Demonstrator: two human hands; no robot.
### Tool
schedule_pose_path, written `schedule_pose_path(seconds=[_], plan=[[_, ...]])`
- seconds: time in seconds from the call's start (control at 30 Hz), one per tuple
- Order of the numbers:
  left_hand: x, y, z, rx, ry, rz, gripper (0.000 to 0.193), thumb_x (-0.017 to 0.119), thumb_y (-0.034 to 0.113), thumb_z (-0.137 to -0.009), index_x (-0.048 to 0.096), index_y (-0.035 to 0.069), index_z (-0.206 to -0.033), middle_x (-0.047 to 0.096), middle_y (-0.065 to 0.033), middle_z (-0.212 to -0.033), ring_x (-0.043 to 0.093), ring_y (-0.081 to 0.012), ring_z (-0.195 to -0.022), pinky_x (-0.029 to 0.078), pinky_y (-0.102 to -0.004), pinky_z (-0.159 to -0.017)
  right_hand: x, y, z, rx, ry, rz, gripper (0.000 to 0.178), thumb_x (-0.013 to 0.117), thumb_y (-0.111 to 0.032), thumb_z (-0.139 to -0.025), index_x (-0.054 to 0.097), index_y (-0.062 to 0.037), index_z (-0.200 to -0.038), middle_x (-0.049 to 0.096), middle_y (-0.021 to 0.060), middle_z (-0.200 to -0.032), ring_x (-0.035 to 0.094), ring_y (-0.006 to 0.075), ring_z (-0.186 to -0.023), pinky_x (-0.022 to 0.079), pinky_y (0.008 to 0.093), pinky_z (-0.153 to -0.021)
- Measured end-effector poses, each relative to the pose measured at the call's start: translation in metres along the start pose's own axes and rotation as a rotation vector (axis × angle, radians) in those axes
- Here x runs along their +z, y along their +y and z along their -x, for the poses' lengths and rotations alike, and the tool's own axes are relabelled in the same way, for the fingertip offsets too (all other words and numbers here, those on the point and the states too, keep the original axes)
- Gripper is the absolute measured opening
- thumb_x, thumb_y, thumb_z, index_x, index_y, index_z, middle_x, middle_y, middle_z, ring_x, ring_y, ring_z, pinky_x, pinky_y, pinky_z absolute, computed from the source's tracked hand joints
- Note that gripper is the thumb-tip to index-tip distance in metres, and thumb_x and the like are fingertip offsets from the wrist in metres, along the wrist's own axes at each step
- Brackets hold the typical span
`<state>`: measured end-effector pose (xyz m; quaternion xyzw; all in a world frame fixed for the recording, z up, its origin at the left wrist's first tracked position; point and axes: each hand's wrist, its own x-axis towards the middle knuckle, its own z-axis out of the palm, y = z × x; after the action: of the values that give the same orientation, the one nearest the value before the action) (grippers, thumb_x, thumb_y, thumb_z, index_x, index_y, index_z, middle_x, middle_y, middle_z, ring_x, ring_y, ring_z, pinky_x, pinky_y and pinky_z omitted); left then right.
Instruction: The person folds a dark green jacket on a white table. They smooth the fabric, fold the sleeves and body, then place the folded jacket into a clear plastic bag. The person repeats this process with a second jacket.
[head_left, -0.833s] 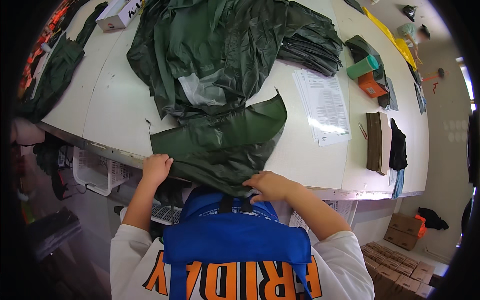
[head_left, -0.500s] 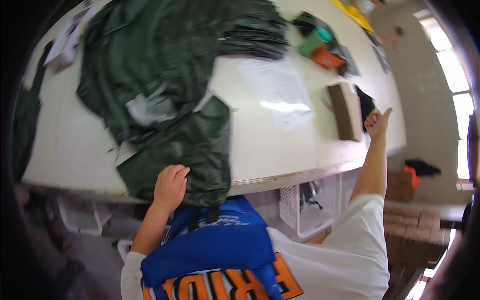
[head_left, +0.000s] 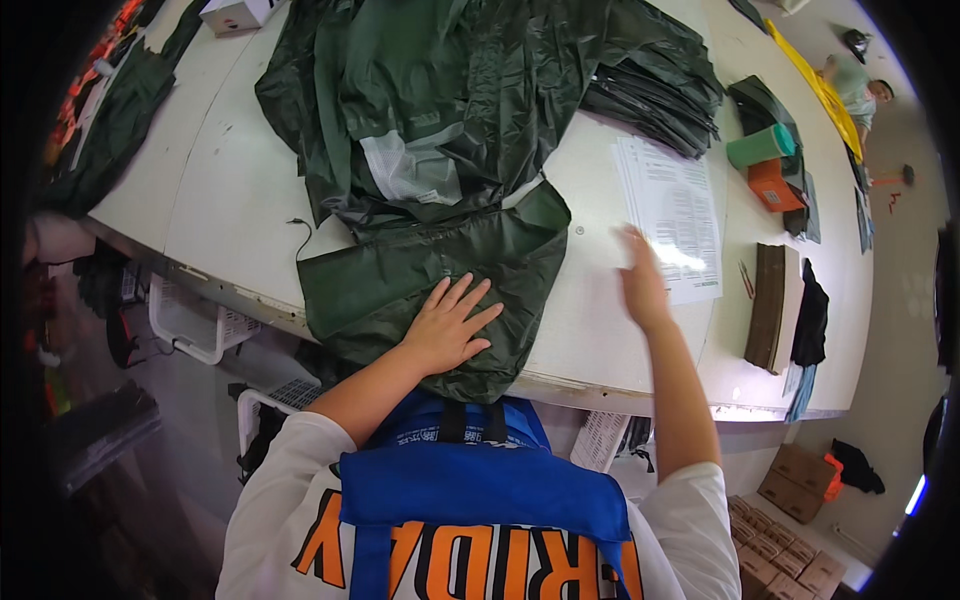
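My left hand lies flat with spread fingers on a dark green folded garment piece at the table's front edge. Above it spreads a larger dark green rain jacket with a pale mesh patch. My right hand, smeared by motion, hovers near the left edge of some printed paper sheets; whether its fingers hold anything is unclear. A stack of folded dark green garments lies behind the sheets.
At the right stand a brown cardboard box, a black cloth, an orange box and a green cylinder. White plastic baskets sit under the table. Another person is at the far right.
My right hand has come left from beside the cardboard box to the paper sheets. My left hand has flattened and spread on the green garment piece. The view has shifted.
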<state>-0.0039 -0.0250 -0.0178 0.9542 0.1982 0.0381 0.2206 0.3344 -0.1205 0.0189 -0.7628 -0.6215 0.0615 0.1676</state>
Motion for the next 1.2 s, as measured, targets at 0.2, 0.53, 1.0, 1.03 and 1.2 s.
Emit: schedule_pose_path(seconds=[0.2,0.53,1.0,1.03,1.2], plan=[[-0.002,-0.001,0.005,0.047,-0.004,0.048,0.057,0.064,0.04,-0.084,0.048,0.024,-0.137,0.032,-0.0079,-0.15,0.026,-0.0316,-0.139,0.019,-0.0492,-0.114,0.006,-0.04,-0.075,-0.15,-0.612,-0.157,0.016,0.061,-0.024,-0.086,0.063,-0.0084,-0.091,0.064,0.0122,-0.094,0.061,0.0335,-0.083,0.049,0.0422,-0.073],[0.01,-0.004,0.003,-0.116,0.015,0.521,0.046,0.059,0.022,-0.087,0.052,0.011,-0.131,0.047,-0.012,-0.139,0.038,-0.031,-0.133,0.028,-0.0453,-0.111,0.056,-0.189,0.018,-0.045,-0.096,-0.69,0.042,0.06,0.0,-0.08,0.05,-0.0004,-0.12,0.054,0.0211,-0.118,0.053,0.039,-0.108,0.042,0.044,-0.098],[-0.079,0.01,0.095,-1.041,0.618,1.397,0.063,0.068,-0.002,-0.078,0.038,0.0,-0.133,0.058,-0.0131,-0.104,0.056,-0.0144,-0.089,0.047,-0.0247,-0.078,0.102,-0.225,0.056,-0.185,-0.31,-0.003,0.06,0.059,-0.049,-0.084,0.049,-0.0238,-0.137,0.029,0.0094,-0.152,0.018,0.0425,-0.14,0.011,0.0669,-0.108],[-0.101,0.023,0.077,-0.871,0.355,1.086,0.059,0.065,-0.002,-0.078,0.04,0.0,-0.132,0.06,-0.0143,-0.102,0.059,-0.0176,-0.089,0.049,-0.0282,-0.076,0.102,-0.226,0.057,-0.163,-0.363,0.002,0.063,0.056,-0.049,-0.087,0.041,-0.0245,-0.142,0.024,0.0054,-0.154,0.016,0.04,-0.141,0.011,0.0673,-0.108],[-0.012,0.008,0.017,-0.377,0.138,0.553,0.043,0.059,0.013,-0.084,0.051,0.005,-0.126,0.06,-0.0206,-0.111,0.06,-0.0369,-0.096,0.051,-0.0418,-0.081,0.099,-0.189,0.062,-0.125,0.011,-0.579,0.03,0.062,0.002,-0.069,0.062,-0.0016,-0.1,0.056,0.0181,-0.117,0.047,0.0389,-0.116,0.036,0.048,-0.1]])
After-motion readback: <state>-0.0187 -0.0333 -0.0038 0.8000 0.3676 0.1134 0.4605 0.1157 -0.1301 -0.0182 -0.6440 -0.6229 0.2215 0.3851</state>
